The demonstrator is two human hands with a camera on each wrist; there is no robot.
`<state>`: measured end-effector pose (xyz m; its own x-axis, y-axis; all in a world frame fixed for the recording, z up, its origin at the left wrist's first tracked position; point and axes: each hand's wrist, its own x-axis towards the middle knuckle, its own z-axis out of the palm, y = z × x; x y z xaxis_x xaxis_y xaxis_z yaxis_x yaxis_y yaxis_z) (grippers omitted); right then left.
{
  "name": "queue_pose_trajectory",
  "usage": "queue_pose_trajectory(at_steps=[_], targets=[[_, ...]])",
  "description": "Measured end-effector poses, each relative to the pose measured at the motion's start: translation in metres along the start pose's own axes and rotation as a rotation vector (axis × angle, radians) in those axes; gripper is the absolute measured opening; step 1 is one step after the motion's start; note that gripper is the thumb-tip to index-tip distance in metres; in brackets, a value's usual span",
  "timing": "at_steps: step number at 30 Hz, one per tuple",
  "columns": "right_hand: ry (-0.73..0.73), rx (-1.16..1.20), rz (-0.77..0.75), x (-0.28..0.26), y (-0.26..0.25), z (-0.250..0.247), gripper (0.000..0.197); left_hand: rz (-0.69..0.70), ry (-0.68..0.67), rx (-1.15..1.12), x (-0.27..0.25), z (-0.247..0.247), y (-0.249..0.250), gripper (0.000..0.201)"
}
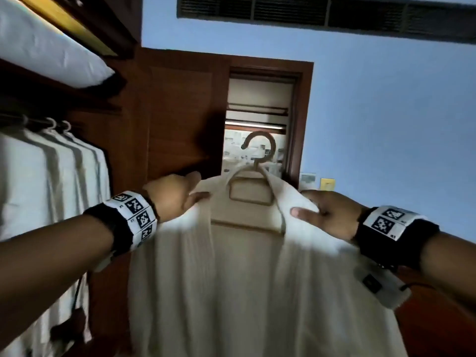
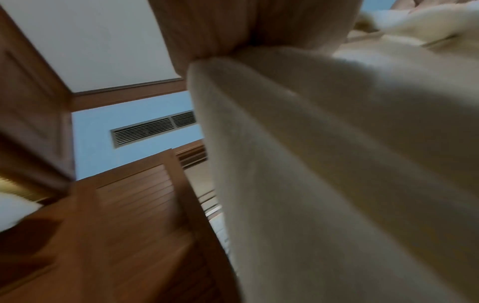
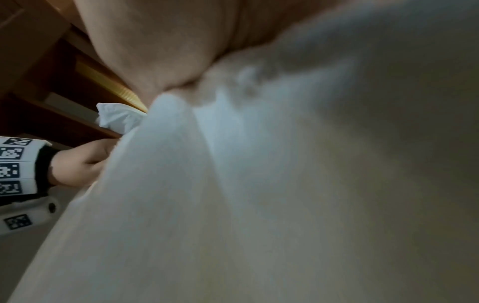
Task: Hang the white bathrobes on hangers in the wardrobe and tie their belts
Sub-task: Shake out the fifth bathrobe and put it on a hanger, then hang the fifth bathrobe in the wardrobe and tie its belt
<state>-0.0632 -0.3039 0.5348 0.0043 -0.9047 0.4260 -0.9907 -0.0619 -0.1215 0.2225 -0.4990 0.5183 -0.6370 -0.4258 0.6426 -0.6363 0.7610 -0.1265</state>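
— While the white bathrobe (image 1: 247, 266) is draped over its wooden hanger (image 1: 253, 181), where exactly is it?

— Up in the air in front of the person, beside the open wardrobe, not on the rail. The left hand (image 1: 175, 194) grasps the robe's left shoulder, thumb on the front and fingers tucked behind. The right hand (image 1: 327, 212) pinches the right collar and shoulder the same way. The hanger's hook (image 1: 260, 145) points up, free of anything.

— Is the belt tied?

— I can't see a belt; the front hangs open.

— And around it?

— To the left, other white robes (image 1: 51, 181) hang from the wardrobe rail (image 1: 33, 121), with a white pillow (image 1: 49, 50) on the shelf above. A wooden door (image 1: 180, 119) stands behind, then a blue wall with a vent (image 1: 327, 14).

— What might go wrong?

— I'd judge the hands hold cloth, not wood, so the hanger could tip and slide out of the shoulders during the swing toward the rail. The hook could also miss the rail or snag a neighbouring robe.
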Motion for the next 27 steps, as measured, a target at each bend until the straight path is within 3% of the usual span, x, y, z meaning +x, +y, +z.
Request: queue_pose_trajectory(at_steps=[2, 6, 11, 17, 20, 27], targets=[[-0.001, 0.012, -0.095, 0.031, -0.026, 0.024, 0.030, -0.060, -0.017, 0.084, -0.032, -0.011, -0.037, 0.051], [-0.019, -0.130, -0.240, 0.105, -0.097, 0.081, 0.046, -0.149, -0.106, 0.175, -0.094, -0.034, -0.124, 0.073], [-0.010, 0.013, -0.417, 0.190, -0.199, 0.140, 0.036, -0.349, -0.200, 0.261, -0.159, -0.073, -0.230, 0.098], [0.054, 0.131, -0.501, 0.276, -0.294, 0.189, 0.042, -0.562, -0.267, 0.361, -0.200, -0.105, -0.329, 0.085], [0.059, 0.095, -0.545, 0.325, -0.330, 0.210, 0.045, -0.687, -0.288, 0.401, -0.206, -0.111, -0.369, 0.061], [-0.003, 0.059, -0.556, 0.429, -0.386, 0.275, 0.048, -0.864, -0.274, 0.432, -0.218, -0.080, -0.452, 0.056]])
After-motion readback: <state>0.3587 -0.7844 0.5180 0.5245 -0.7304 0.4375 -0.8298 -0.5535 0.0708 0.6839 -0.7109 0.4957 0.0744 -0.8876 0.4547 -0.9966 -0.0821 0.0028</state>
